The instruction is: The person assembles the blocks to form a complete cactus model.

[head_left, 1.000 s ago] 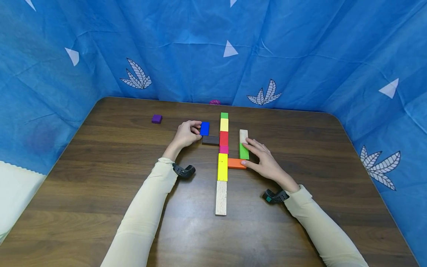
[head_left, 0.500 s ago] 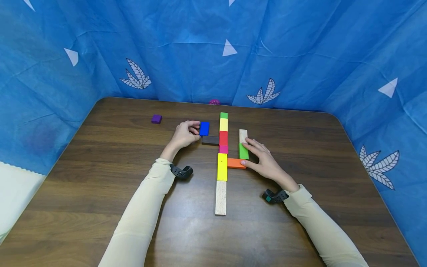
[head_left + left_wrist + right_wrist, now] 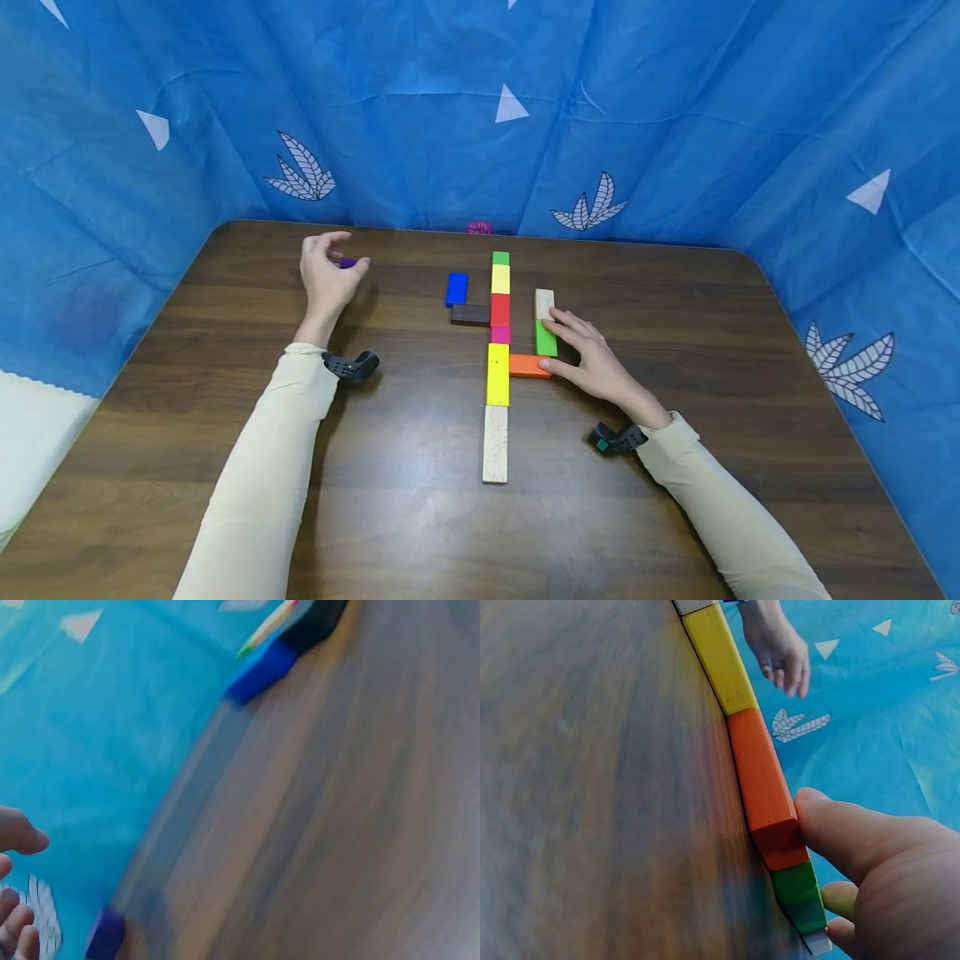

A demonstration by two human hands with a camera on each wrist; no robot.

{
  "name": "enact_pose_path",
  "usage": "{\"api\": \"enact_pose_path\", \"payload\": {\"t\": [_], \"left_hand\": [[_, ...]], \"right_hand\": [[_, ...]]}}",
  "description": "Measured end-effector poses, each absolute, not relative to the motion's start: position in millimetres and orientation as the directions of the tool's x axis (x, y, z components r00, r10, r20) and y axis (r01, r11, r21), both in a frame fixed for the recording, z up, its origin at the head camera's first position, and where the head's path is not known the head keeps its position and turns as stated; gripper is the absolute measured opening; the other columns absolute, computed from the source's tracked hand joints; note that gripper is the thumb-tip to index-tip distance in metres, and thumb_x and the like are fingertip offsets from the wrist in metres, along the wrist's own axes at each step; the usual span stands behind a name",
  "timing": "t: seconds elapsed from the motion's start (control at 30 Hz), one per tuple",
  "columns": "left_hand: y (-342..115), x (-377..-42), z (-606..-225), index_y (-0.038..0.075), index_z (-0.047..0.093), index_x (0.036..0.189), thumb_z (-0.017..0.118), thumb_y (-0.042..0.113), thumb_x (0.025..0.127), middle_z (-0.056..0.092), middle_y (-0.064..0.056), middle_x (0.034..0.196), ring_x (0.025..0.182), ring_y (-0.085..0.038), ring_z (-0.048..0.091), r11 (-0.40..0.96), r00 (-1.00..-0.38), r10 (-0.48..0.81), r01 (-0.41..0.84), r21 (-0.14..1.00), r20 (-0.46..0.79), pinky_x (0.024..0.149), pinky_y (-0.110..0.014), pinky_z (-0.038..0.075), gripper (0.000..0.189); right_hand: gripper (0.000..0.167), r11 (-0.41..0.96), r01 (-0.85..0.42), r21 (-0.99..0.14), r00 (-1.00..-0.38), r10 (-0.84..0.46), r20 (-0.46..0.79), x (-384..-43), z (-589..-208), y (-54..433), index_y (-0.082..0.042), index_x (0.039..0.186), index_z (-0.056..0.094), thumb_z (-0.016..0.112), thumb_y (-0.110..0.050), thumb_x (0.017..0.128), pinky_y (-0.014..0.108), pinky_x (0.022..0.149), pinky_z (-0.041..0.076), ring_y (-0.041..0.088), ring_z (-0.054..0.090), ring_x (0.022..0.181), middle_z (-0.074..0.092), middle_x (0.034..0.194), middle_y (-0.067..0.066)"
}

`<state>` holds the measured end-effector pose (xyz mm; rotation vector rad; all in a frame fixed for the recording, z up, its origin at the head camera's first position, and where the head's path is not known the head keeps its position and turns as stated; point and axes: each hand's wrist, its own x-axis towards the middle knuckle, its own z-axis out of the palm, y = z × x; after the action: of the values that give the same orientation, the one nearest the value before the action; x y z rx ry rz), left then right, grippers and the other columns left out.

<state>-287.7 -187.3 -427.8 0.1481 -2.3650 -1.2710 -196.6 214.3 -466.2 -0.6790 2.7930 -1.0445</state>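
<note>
At the far left of the table, my left hand (image 3: 324,275) hovers around a small purple block (image 3: 348,262), thumb and fingers spread. The left wrist view shows those fingers apart from the purple block (image 3: 105,932). My right hand (image 3: 596,367) rests at the right of the layout. Its thumb touches the end of an orange block (image 3: 761,776), and its fingertips lie on a green block (image 3: 546,340) and the edge of a plain wood block (image 3: 544,302). The orange block butts against a yellow block (image 3: 498,375) in the central column.
The column also has a long plain wood block (image 3: 495,444), a magenta block (image 3: 500,334), a red block (image 3: 500,309), a pale yellow block (image 3: 500,279) and a small green block (image 3: 501,258). Left of it lie a dark block (image 3: 470,314) and a blue block (image 3: 456,289). A blue curtain (image 3: 420,125) hangs behind.
My left hand has left the blue block and moved left to the purple block. The blue block stays beside the dark one. My right hand keeps its place.
</note>
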Motion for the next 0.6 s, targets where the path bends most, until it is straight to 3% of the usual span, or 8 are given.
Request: {"api": "enact_pose_path", "payload": {"t": [0.13,0.3,0.43,0.6], "left_hand": [[-216,-291,-428,0.006,0.051,0.139,0.074,0.016,0.085,0.042,-0.018,0.137,0.116,-0.033,0.050,0.569,-0.954,-0.258,-0.023,0.822,0.152,0.097,-0.040,0.041,0.059],[-236,-294,-432,0.005,0.044,0.146,0.072,0.014,0.088,0.039,-0.020,0.145,0.120,-0.028,0.050,0.545,-0.984,-0.165,-0.145,0.825,-0.064,0.091,-0.026,0.044,0.064],[-241,-296,-431,0.005,0.044,0.146,0.069,0.012,0.090,0.042,-0.020,0.142,0.118,-0.025,0.048,0.536,-0.986,-0.125,-0.161,0.828,-0.111,0.084,-0.017,0.042,0.061],[-244,-298,-429,0.002,0.046,0.144,0.066,0.011,0.093,0.054,-0.018,0.121,0.101,-0.020,0.047,0.554,-0.988,-0.080,-0.157,0.818,-0.135,0.069,-0.013,0.038,0.056]], "right_hand": [[0.068,0.664,-0.377,-0.646,-0.899,-0.431,0.081,-196,-466,214,-0.011,0.148,0.043,0.071,-0.032,0.089,0.061,0.119,0.008,0.035,0.018,0.150,0.028,0.161,0.010],[0.069,0.664,-0.373,-0.648,-0.898,-0.433,0.073,-195,-466,214,-0.011,0.149,0.042,0.070,-0.032,0.090,0.061,0.118,0.007,0.036,0.017,0.150,0.027,0.161,0.011],[0.069,0.664,-0.367,-0.652,-0.901,-0.428,0.071,-195,-466,214,-0.012,0.149,0.042,0.070,-0.032,0.090,0.061,0.119,0.007,0.035,0.017,0.150,0.027,0.161,0.010],[0.069,0.668,-0.366,-0.648,-0.901,-0.428,0.067,-195,-466,215,-0.012,0.149,0.042,0.070,-0.032,0.090,0.061,0.119,0.008,0.035,0.017,0.150,0.027,0.161,0.010]]}}
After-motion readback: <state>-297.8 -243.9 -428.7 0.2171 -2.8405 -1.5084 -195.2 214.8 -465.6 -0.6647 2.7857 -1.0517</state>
